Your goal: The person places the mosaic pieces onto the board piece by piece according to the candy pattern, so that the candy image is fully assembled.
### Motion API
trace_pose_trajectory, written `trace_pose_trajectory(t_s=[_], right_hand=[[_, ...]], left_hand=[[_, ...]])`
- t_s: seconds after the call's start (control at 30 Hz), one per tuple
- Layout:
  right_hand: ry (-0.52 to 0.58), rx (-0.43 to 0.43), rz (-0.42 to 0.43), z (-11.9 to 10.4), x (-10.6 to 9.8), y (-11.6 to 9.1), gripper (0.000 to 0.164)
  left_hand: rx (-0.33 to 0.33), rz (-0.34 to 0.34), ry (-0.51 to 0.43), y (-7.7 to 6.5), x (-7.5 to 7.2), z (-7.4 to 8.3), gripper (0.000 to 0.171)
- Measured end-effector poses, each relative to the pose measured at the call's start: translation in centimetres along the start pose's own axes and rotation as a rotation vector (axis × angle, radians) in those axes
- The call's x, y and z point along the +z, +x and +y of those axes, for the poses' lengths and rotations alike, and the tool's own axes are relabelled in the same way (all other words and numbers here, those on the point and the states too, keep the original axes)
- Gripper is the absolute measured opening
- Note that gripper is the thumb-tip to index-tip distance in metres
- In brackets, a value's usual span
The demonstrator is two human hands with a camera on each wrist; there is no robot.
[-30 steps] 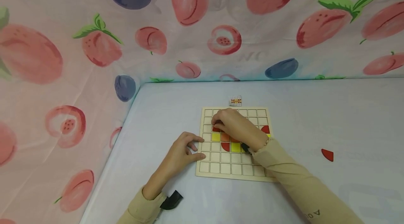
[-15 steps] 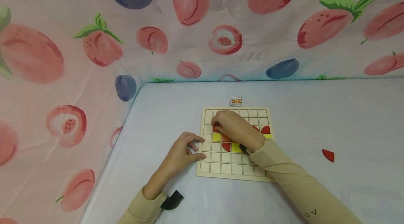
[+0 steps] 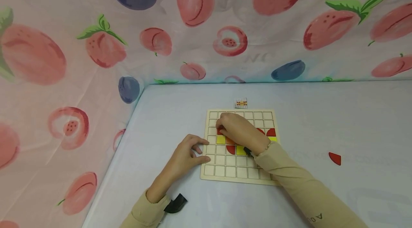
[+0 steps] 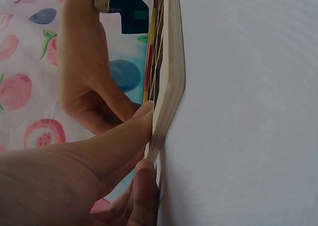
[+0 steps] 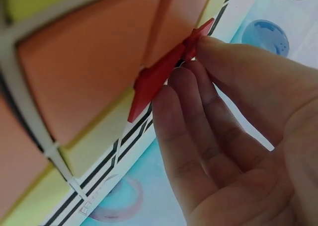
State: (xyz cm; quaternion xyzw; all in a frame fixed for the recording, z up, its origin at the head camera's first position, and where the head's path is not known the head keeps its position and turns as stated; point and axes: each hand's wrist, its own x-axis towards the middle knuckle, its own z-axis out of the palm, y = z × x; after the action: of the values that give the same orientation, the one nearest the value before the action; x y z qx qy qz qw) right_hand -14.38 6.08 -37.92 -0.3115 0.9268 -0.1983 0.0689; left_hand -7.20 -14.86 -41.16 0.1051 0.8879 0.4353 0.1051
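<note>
A square wooden grid board [image 3: 225, 172] lies on the table with coloured pieces in its cells. My left hand [image 3: 181, 156] rests at the board's left edge, thumb and fingers touching it; the left wrist view shows the thumb [image 4: 136, 125] against the rim. Over the upper-left cells, my right hand [image 3: 236, 129] pinches a red quarter-circle piece [image 3: 220, 131]. Up close in the right wrist view, the red piece [image 5: 154, 82] is tilted between thumb and fingertips beside orange pieces [image 5: 84, 57]. The hand and forearm hide the board's middle.
A loose red quarter-circle piece [image 3: 335, 158] lies on the table [image 3: 363, 124] to the right. Behind the board is a small printed pattern card [image 3: 240, 103]. Yellow pieces [image 3: 221, 139] and another red piece [image 3: 230, 149] sit in cells. Fruit-patterned cloth [image 3: 193, 56] stands behind.
My right hand and forearm have shifted slightly left and down, uncovering more of the red and yellow pieces at the board's right. The left hand stays at the edge.
</note>
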Motion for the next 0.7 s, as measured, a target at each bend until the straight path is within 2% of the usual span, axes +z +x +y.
trace_pose_trajectory(t_s=[0.33,0.7], right_hand=[[-0.042,-0.019,-0.016,0.3,-0.3,-0.1,0.008],[-0.089,-0.018,0.049,0.5,-2.2,-3.4,0.020]], left_hand=[[-0.003,0.002,0.008,0.1,0.1,0.1,0.039],[-0.017,0.002,0.013,0.0,0.1,0.1,0.039]])
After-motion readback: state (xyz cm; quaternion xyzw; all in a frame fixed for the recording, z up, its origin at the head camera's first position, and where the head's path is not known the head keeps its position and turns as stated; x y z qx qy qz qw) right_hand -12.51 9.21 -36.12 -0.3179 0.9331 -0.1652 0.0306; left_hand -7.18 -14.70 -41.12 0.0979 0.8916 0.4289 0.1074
